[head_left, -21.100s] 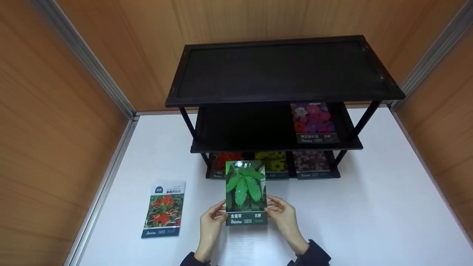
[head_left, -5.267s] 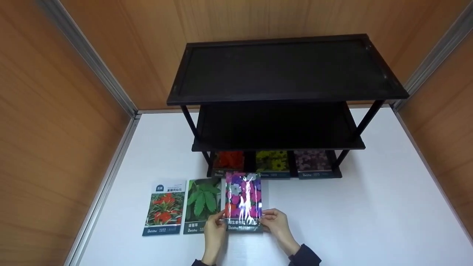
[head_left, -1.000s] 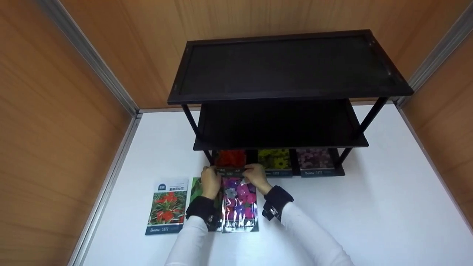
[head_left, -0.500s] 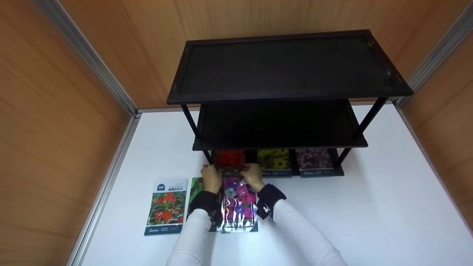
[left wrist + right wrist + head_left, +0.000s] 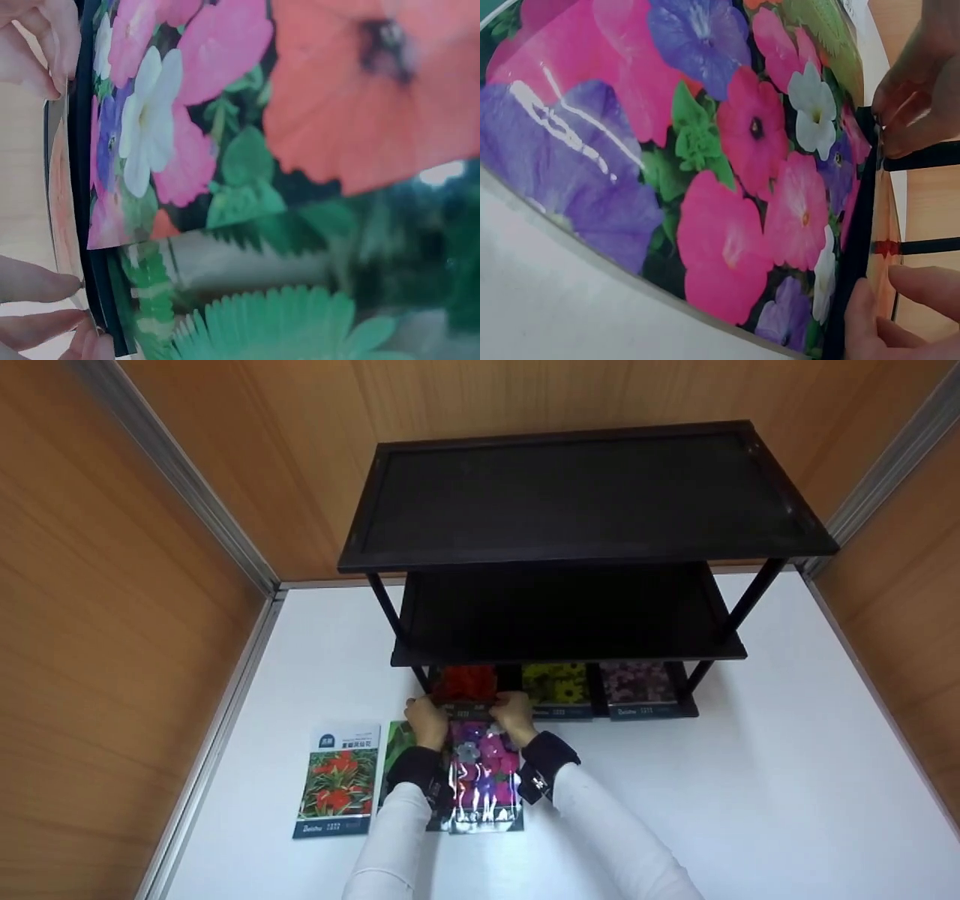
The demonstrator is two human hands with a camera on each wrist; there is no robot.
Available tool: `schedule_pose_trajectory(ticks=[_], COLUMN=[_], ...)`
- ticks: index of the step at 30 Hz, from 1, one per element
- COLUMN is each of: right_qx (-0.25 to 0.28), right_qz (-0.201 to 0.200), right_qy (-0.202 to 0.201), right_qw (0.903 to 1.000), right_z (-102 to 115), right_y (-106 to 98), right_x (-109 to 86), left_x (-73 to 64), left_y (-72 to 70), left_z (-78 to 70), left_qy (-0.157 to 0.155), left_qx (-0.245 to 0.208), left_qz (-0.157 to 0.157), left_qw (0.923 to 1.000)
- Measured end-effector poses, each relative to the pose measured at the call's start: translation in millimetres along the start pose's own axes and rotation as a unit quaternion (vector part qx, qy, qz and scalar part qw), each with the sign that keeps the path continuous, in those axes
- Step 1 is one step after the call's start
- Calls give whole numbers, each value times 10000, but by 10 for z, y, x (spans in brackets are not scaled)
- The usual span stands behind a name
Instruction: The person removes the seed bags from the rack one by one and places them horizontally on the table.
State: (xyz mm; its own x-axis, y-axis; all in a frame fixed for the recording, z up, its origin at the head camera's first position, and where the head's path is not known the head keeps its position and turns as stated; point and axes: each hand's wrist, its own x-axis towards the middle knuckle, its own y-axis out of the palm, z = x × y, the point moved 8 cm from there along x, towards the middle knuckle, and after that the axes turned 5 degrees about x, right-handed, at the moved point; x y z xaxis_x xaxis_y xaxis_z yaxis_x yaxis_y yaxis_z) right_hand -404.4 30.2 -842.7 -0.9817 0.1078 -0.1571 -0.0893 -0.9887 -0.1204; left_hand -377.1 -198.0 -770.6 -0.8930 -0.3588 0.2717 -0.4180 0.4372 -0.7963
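My left hand (image 5: pixel 427 724) and right hand (image 5: pixel 514 718) grip the two lower corners of a seed packet with red flowers (image 5: pixel 466 684), at the left of the black rack's lowest shelf. In the left wrist view, the left fingers (image 5: pixel 45 330) pinch its edge. My right thumb and fingers (image 5: pixel 866 330) are on its near corner in the right wrist view. Below my hands, a glossy petunia packet (image 5: pixel 487 787) lies on the white table. A green-leaf packet (image 5: pixel 397 742) lies left of it, partly hidden by my left arm.
A white-topped packet with red flowers (image 5: pixel 337 780) lies farther left. Yellow-flower (image 5: pixel 556 686) and pale purple-flower (image 5: pixel 639 686) packets occupy the lowest shelf's middle and right. The rack's bare middle shelf (image 5: pixel 562 615) and top (image 5: pixel 592 495) overhang them. Wooden panels (image 5: pixel 600 390) enclose the table.
The green-leaf packet, then the petunia packet, went from my hands onto the table. Both hands moved up to the red-flower packet; over the last second they barely shift.
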Motion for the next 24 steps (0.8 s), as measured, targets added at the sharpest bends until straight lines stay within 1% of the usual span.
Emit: schedule_pose_trajectory(ticks=[1, 2, 3, 4, 5, 6, 8, 9, 10, 11, 12, 13, 14, 15, 16, 17, 18, 19, 20, 21, 22, 23, 24], right_qx=[106, 357, 489, 549, 515, 532, 616, 587, 632, 697, 731, 719, 719, 644, 538, 492, 555, 607, 750, 864, 1040, 1185, 1346], right_qz=[34, 85, 145, 171, 176, 187, 184, 207, 210, 239, 260, 245, 275, 336, 342, 375, 430, 490, 586, 612, 624, 691, 707], right_qy=[44, -41, 112, 132, 155, 181, -23, -2, -134, -94, -153, -175, -250, -223, -121, -134, -287, -176, -216, -106, -121, -103, -84], right_qw=[9999, 9993, 9986, 9983, 9984, 9982, 9979, 9981, 9977, 9972, 9969, 9970, 9967, 9971, 9979, 9980, 9971, 9968, 9952, 9943, 9925, 9905, 9883], right_z=[271, 469, 619, 712, 771, 750, 319, 167, 58, -1, -7, 32, 100, 222, 370, 545, 721, 867, 983, 1078, 1290, 1336, 1324], right_y=[-49, -88, -115, -136, -152, -155, -106, -88, -83, -84, -89, -106, -128, -153, -190, -235, -279, -322, -359, -393, -456, -481, -497], right_x=[-177, -315, -424, -486, -519, -503, -212, -102, -20, 25, 39, 23, -9, -77, -173, -287, -396, -504, -591, -669, -822, -870, -879], left_x=[-6, -19, -39, -63, -99, -97, -91, -94, -96, -103, -109, -116, -124, -139, -150, -173, -195, -217, -239, -259, -276, -295, -305], left_y=[-22, -74, -152, -262, -414, -397, -400, -401, -407, -418, -431, -449, -463, -474, -485, -494, -496, -493, -483, -461, -452, -429, -413], left_z=[-9, -38, -89, -166, -278, -263, -253, -253, -250, -262, -268, -269, -271, -273, -271, -282, -279, -274, -276, -266, -265, -258, -249], left_qy=[-86, -119, -160, -195, -238, -279, -223, -259, -261, -253, -251, -265, -293, -329, -374, -463, -551, -695, -830, -960, -1049, -1140, -1202], left_qx=[-86, -195, -280, -411, -508, -580, -748, -888, -1039, -1182, -1332, -1447, -1582, -1667, -1730, -1865, -1940, -1972, -2064, -2109, -2224, -2272, -2286], left_qz=[110, 123, 157, 227, 254, 373, 296, 472, 455, 583, 575, 543, 526, 557, 452, 665, 687, 779, 892, 1026, 1079, 1180, 1130], left_qw=[9999, 9997, 9994, 9987, 9981, 9972, 9965, 9946, 9932, 9910, 9891, 9876, 9856, 9839, 9832, 9791, 9770, 9748, 9709, 9674, 9633, 9599, 9594])
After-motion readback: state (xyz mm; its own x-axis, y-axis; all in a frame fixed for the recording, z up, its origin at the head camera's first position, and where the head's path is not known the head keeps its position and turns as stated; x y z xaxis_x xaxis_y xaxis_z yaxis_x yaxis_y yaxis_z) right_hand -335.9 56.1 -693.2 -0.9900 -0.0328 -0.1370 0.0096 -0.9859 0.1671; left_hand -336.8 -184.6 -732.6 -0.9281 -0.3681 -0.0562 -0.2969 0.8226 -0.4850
